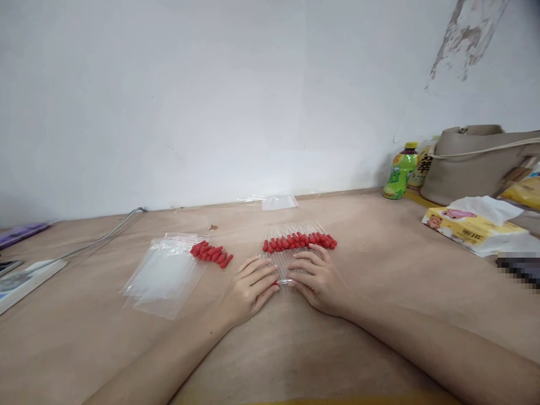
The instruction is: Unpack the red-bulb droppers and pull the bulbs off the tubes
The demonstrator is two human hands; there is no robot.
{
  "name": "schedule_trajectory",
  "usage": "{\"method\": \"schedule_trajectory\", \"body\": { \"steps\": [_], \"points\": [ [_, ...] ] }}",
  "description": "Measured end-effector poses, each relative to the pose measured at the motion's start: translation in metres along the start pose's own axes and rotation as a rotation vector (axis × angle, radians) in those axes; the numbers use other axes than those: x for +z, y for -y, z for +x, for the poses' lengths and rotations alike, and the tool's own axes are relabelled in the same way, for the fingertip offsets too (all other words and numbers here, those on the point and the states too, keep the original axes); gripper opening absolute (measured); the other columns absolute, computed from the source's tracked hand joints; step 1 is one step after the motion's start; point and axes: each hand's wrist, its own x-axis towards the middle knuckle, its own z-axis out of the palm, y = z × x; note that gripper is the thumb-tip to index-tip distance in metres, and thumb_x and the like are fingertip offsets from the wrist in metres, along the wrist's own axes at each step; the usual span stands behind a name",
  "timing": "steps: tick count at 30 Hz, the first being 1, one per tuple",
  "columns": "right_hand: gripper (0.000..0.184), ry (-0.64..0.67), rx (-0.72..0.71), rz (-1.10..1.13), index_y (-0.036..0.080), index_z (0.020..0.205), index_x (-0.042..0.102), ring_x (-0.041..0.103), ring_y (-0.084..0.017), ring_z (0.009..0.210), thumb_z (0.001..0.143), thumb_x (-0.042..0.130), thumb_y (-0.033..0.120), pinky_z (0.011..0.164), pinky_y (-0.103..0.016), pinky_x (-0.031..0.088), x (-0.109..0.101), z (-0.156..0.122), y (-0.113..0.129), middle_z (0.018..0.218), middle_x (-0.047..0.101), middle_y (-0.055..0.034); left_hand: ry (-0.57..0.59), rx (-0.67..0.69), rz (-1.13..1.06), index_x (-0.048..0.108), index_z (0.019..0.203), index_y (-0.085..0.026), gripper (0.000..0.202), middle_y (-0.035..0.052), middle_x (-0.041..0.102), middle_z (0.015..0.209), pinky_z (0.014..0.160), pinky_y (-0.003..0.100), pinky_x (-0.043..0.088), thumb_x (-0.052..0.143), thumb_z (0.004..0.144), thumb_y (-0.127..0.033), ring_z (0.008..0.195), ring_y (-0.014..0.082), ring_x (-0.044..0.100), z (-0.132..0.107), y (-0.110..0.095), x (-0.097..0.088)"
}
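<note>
A clear dropper with a red rubber bulb lies crosswise between my hands. My left hand is closed on its bulb end, thumb beneath and fingers above. The fingers of my right hand close on the other end. Just beyond it, a row of clear glass tubes lies side by side, partly hidden by my fingers. Past these, a row of droppers with red bulbs points away from me. To the left is a small pile of loose red rubber bulbs.
Clear zip bags lie overlapping at the left, near a grey cable and a white power strip. Another bag is by the wall. At right stand a green bottle, a tissue pack and a beige handbag.
</note>
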Motion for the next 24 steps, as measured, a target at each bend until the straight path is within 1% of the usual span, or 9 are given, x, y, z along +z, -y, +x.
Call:
{"method": "schedule_trajectory", "body": {
  "steps": [2,5,8,11,14,17,21,24],
  "points": [
    [0.013,0.019,0.003,0.012,0.023,0.089,0.064,0.054,-0.017,0.094,0.083,0.052,0.026,0.098,-0.045,0.025,0.001,0.000,0.001,0.090,0.067,-0.0006,-0.020,0.010,0.006,0.059,0.097,-0.017,0.019,0.0043,0.068,0.095,0.090,0.041,0.045,0.057,0.079,-0.015,0.095,0.0185,0.060,0.000,0.000,0.002],
    [0.018,0.050,-0.012,0.027,0.022,0.098,0.062,0.054,-0.018,0.098,0.084,0.052,0.029,0.099,-0.047,0.026,0.005,0.001,0.002,0.094,0.067,-0.0017,-0.046,0.020,0.018,0.059,0.100,-0.016,0.020,0.0048,0.068,0.096,0.091,0.039,0.045,0.056,0.080,-0.014,0.095,0.0174,0.061,-0.002,0.000,0.004],
    [0.021,0.084,-0.033,0.048,0.020,0.102,0.061,0.053,-0.018,0.104,0.085,0.050,0.025,0.099,-0.043,0.033,0.010,0.000,0.002,0.099,0.066,-0.0033,-0.030,0.020,0.033,0.057,0.104,-0.016,0.023,0.0056,0.067,0.099,0.094,0.039,0.044,0.055,0.081,-0.015,0.101,0.0178,0.058,-0.004,0.001,0.005],
    [0.023,0.081,-0.059,0.069,0.017,0.104,0.060,0.052,-0.018,0.108,0.086,0.047,0.021,0.097,-0.039,0.040,0.013,0.000,0.001,0.104,0.065,-0.0057,0.003,0.033,0.072,0.057,0.105,-0.016,0.024,0.0060,0.066,0.102,0.095,0.041,0.042,0.056,0.081,-0.018,0.107,0.0195,0.055,-0.004,0.003,0.004],
    [0.022,0.058,-0.106,0.088,0.014,0.102,0.061,0.054,-0.018,0.107,0.086,0.047,0.019,0.096,-0.037,0.043,0.013,-0.001,0.001,0.105,0.064,-0.0080,0.009,0.098,0.113,0.058,0.103,-0.016,0.022,0.0055,0.066,0.103,0.096,0.042,0.042,0.057,0.081,-0.019,0.108,0.0203,0.054,-0.002,0.004,0.002],
    [0.021,0.040,-0.142,0.099,0.012,0.100,0.061,0.057,-0.017,0.102,0.085,0.047,0.017,0.095,-0.034,0.044,0.012,-0.002,0.002,0.104,0.065,-0.0097,0.029,0.141,0.125,0.057,0.100,-0.014,0.019,0.0070,0.066,0.104,0.097,0.040,0.042,0.055,0.081,-0.016,0.108,0.0196,0.054,0.000,0.002,-0.001],
    [0.019,0.050,-0.170,0.103,0.012,0.094,0.061,0.059,-0.016,0.097,0.085,0.044,0.014,0.094,-0.033,0.046,0.012,-0.001,0.005,0.100,0.066,-0.0102,0.061,0.122,0.121,0.057,0.096,-0.012,0.016,0.0090,0.066,0.102,0.098,0.039,0.041,0.052,0.081,-0.013,0.107,0.0196,0.055,0.002,-0.002,-0.002],
    [0.018,0.069,-0.186,0.104,0.012,0.090,0.060,0.059,-0.015,0.098,0.085,0.043,0.012,0.096,-0.032,0.044,0.012,0.000,0.006,0.099,0.065,-0.0096,0.099,0.107,0.111,0.058,0.091,-0.013,0.013,0.0079,0.067,0.097,0.099,0.038,0.039,0.049,0.082,-0.014,0.106,0.0188,0.055,0.004,-0.004,-0.004]
  ]
}}
